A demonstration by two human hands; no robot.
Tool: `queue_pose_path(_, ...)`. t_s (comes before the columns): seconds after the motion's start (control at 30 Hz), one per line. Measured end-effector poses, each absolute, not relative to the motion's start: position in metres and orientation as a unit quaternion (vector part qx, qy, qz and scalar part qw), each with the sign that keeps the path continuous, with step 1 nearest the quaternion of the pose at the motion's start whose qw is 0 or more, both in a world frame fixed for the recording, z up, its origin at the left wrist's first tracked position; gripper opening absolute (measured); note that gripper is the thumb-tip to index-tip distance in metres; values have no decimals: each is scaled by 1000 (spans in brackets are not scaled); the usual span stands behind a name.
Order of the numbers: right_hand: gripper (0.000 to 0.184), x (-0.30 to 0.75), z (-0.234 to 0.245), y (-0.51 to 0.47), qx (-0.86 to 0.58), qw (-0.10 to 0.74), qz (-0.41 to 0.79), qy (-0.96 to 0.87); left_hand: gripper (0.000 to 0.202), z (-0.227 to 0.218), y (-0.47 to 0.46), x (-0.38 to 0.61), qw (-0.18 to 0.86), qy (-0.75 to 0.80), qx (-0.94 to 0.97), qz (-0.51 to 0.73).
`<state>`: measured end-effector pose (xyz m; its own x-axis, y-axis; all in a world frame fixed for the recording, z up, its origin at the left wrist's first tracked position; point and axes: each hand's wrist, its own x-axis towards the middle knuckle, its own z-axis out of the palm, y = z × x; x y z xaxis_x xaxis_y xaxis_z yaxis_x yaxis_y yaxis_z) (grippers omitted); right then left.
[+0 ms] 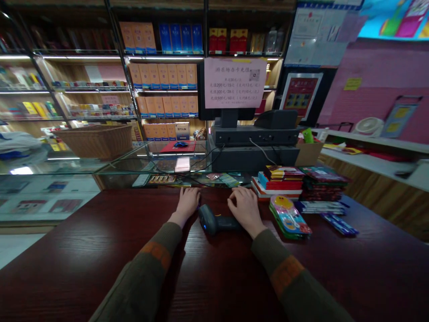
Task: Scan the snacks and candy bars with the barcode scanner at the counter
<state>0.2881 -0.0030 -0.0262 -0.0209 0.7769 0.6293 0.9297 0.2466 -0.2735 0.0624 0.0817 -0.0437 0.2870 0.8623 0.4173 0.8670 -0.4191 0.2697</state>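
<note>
My dark grey handheld barcode scanner (pixel 214 220) lies on its side on the dark wood counter (pixel 100 250), its blue-lit head at nine o'clock, its grip toward three o'clock.

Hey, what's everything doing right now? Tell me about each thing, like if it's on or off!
Left hand, flat on the counter, empty.
Right hand, resting on the counter, empty.
Barcode scanner, lying down, blue light glowing.
Shelf lights, on.
Wicker basket, upright.
Colorful packets, stacked in a pile.

Left hand (pixel 187 205) and right hand (pixel 244 210) flat on dark wood counter (pixel 83 250), handheld barcode scanner (pixel 214 219) between
</note>
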Motion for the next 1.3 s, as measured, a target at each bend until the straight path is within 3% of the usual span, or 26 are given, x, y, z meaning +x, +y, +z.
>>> queue_pose_path(0.3, 6, 278, -22, 18, -602, 321, -100, -724, 33, -42, 89, 44, -28, -511, -793, -331)
queue_pose_path(0.77, 14, 257, -18, 33, -616, 228, -32, -754, 39, -46, 40, 9, -74, -603, -766, -211)
queue_pose_path(1.3, 17, 249, -22, 25, -579, 251, 3, -776, 14, -46, 43, 11, -141, -565, -753, -307)
